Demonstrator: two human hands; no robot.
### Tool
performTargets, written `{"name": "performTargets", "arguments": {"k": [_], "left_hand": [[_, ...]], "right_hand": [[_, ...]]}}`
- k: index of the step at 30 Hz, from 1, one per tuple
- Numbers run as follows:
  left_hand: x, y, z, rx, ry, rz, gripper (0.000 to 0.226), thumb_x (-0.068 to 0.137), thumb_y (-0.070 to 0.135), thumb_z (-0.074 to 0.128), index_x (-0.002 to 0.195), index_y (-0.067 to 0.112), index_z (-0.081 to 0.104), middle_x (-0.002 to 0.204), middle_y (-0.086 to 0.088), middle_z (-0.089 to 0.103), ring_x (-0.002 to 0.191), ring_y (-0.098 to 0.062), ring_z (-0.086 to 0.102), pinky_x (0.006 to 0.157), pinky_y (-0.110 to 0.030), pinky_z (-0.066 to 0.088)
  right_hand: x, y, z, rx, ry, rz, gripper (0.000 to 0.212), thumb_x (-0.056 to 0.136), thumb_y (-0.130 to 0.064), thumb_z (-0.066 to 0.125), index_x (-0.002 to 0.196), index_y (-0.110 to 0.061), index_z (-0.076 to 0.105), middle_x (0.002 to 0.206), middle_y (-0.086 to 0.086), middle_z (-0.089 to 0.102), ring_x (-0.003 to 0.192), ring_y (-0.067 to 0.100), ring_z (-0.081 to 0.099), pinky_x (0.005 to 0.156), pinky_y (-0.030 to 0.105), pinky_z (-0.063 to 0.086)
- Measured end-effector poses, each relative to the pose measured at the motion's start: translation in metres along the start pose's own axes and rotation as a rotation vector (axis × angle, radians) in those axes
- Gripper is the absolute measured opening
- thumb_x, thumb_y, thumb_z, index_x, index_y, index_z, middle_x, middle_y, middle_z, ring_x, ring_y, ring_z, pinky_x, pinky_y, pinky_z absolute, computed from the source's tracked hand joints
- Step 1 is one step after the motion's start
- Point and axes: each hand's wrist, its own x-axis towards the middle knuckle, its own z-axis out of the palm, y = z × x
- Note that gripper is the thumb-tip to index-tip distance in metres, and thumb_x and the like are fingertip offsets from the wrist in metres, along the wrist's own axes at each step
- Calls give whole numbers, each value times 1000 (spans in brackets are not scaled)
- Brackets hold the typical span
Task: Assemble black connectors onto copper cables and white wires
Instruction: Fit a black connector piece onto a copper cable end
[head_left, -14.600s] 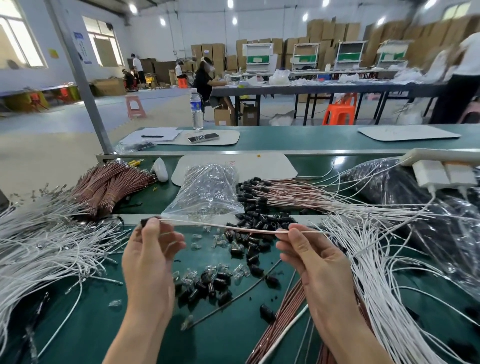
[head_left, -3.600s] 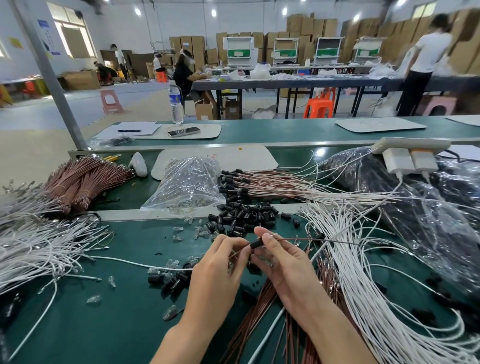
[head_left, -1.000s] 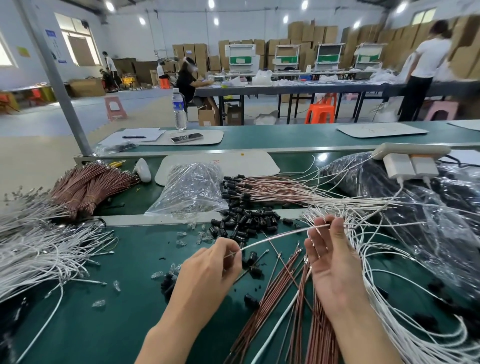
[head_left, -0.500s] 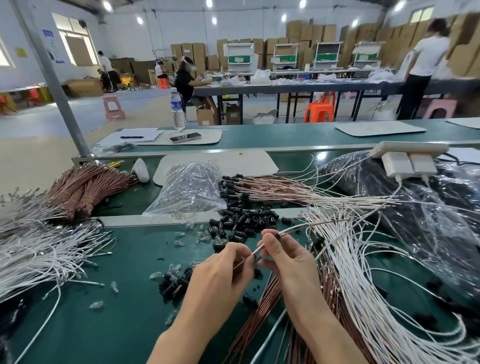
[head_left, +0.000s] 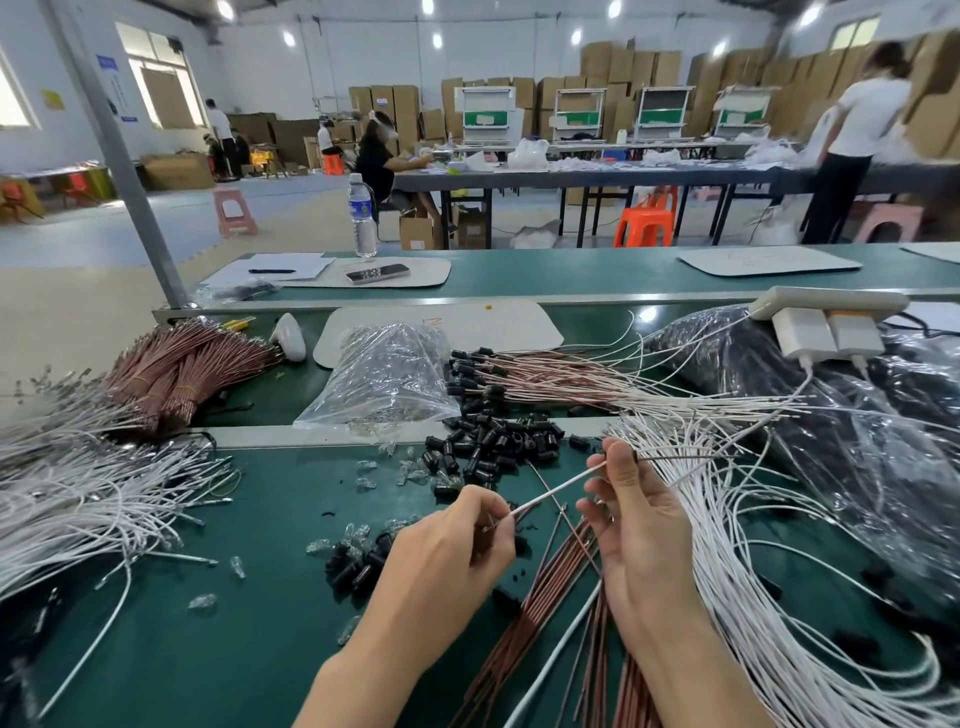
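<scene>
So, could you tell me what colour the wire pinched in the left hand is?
The wire is white; the head view shows it best.

The left hand (head_left: 441, 561) hid one end of the white wire (head_left: 558, 487). The standing person (head_left: 857, 130), far right, was blurred.
</scene>
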Motion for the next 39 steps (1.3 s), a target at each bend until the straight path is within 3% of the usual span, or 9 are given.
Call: {"name": "performTargets", "arguments": {"k": [4, 10, 17, 21, 24, 28, 33, 39], "left_hand": [[0, 0, 0, -35, 20, -27, 16, 99, 47, 43, 100, 34, 51, 73, 17, 61, 75, -5, 61, 60, -17, 48], [-1, 3, 2, -42, 16, -17, 15, 98, 49, 40, 98, 37, 48, 69, 15, 59, 73, -8, 61, 60, -23, 48], [-1, -2, -1, 16, -79, 32, 11, 101, 46, 41, 101, 37, 48, 67, 23, 53, 68, -6, 58, 57, -14, 42], [0, 0, 1, -44, -79, -23, 10, 98, 53, 38, 98, 45, 44, 75, 23, 60, 75, -6, 60, 62, -17, 46], [0, 0, 2, -63, -83, -52, 7, 99, 50, 41, 93, 46, 44, 95, 39, 58, 77, -3, 60, 62, -16, 44], [1, 1, 5, -139, -30, -90, 11, 97, 50, 46, 96, 41, 51, 87, 27, 64, 68, -5, 59, 57, -17, 40], [0, 0, 5, -191, 53, -98, 30, 90, 68, 40, 103, 44, 52, 83, 20, 66, 69, -8, 62, 62, -28, 51], [1, -4, 3, -220, 66, -104, 17, 95, 58, 47, 99, 43, 56, 86, 23, 66, 71, -8, 64, 63, -26, 53]], "right_hand": [[0, 4, 1, -12, -36, 46, 27, 75, -35, 75, 93, -15, 75, 83, 1, 75, 72, 10, 69, 61, 22, 59], [-4, 9, 5, -139, -117, 41, 32, 70, -45, 78, 88, -18, 80, 92, 8, 77, 77, 15, 71, 64, 25, 60], [-4, 4, 6, -193, -145, 6, 32, 70, -48, 76, 88, -22, 81, 102, 7, 78, 86, 16, 72, 66, 25, 59], [-7, 5, 6, -260, -148, -10, 30, 71, -47, 76, 89, -23, 81, 92, 7, 78, 77, 12, 70, 64, 23, 58], [-11, 9, 7, -353, -205, -6, 27, 76, -45, 75, 92, -24, 80, 90, 7, 77, 77, 13, 71, 67, 24, 58], [-12, 13, 8, -397, -305, 37, 22, 75, -37, 76, 94, -27, 80, 91, 8, 78, 85, 17, 74, 71, 23, 59], [-10, 16, 8, -358, -283, 36, 19, 75, -25, 78, 94, -23, 81, 88, 6, 78, 84, 15, 74, 74, 21, 59], [-7, 15, 6, -300, -221, 8, 20, 76, -27, 77, 95, -28, 81, 77, 0, 73, 74, 9, 69, 70, 20, 57]]}}
